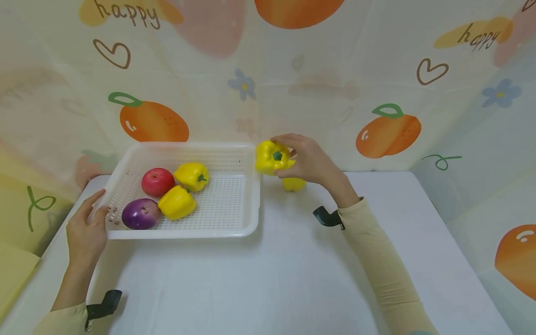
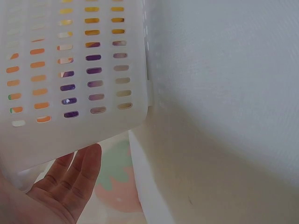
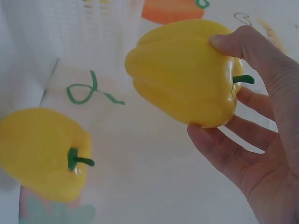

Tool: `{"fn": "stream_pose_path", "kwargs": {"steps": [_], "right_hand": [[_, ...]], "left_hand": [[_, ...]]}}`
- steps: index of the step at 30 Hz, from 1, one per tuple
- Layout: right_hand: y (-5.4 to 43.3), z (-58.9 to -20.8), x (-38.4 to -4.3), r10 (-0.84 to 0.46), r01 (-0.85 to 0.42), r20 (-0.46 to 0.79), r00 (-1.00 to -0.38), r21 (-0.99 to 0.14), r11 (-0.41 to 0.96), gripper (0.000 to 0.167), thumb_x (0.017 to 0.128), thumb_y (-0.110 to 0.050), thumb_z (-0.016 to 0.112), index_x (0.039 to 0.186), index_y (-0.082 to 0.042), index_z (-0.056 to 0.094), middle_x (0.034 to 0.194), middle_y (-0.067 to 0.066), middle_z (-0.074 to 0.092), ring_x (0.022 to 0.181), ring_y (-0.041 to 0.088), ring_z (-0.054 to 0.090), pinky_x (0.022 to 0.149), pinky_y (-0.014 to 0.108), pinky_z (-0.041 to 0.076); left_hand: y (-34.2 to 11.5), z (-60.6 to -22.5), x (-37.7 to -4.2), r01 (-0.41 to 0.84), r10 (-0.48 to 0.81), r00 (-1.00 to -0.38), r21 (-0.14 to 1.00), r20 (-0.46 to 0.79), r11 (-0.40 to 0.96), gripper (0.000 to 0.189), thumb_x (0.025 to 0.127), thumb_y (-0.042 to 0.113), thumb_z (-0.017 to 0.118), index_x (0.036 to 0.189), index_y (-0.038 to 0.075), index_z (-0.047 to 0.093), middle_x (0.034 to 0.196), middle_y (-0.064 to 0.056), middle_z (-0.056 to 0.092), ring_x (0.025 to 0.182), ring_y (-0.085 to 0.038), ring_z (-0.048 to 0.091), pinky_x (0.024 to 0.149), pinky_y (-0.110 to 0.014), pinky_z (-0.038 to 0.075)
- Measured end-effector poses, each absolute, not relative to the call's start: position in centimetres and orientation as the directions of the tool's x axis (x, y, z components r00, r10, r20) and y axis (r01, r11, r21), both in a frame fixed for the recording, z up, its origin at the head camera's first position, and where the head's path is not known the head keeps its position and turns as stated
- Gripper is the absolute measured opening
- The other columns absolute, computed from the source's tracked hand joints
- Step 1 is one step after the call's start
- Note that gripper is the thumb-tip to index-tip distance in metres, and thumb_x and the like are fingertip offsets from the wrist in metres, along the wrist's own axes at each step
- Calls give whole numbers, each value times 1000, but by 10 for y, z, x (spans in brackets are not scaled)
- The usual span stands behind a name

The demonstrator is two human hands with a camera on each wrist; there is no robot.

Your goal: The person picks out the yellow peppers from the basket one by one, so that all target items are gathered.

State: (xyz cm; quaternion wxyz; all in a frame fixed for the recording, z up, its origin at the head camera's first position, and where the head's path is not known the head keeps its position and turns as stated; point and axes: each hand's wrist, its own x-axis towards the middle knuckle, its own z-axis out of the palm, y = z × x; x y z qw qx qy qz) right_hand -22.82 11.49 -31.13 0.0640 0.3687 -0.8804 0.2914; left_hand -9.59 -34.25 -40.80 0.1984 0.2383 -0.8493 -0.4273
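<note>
My right hand [image 1: 307, 158] grips a yellow bell pepper [image 1: 270, 157] by its stem end, beside the right rim of a white plastic basket [image 1: 251, 228]. In the right wrist view, the thumb presses on top of this pepper [image 3: 182, 74] and the fingers support it from below. Another yellow bell pepper [image 1: 294, 184] sits on the table under that hand. At the basket's left end, my left hand [image 1: 88, 232] holds the rim. Inside lie a round red fruit [image 1: 157, 182], a purple eggplant [image 1: 141, 214] and two yellow bell peppers [image 1: 191, 176].
A white-covered table [image 1: 293, 279] carries the basket near its back edge. Behind it hangs a printed cloth [image 1: 314, 93] with oranges, hearts and lettering. Each forearm has a black wrist mount [image 1: 327, 217].
</note>
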Motion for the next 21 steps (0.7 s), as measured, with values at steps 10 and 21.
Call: {"fn": "stream_pose_path", "kwargs": {"steps": [10,21], "right_hand": [[140,-302,-236,-578,-631,270,-770,-455,629,68,76,-19,81,137,-3,55,139,9,55,116,26,54,90,38,51],[178,-292,-241,-562,-590,202,-802,-410,696,79,71,-27,88,138,-3,54,140,12,54,124,29,50,91,44,50]], "left_hand": [[-342,-409,-97,-232,-580,-803,825,136,515,44,99,17,47,143,20,52,148,-12,44,139,-34,37,115,-50,23],[-342,-408,-96,-231,-578,-804,823,139,519,44,99,17,47,143,20,52,148,-12,44,138,-34,37,115,-50,23]]}}
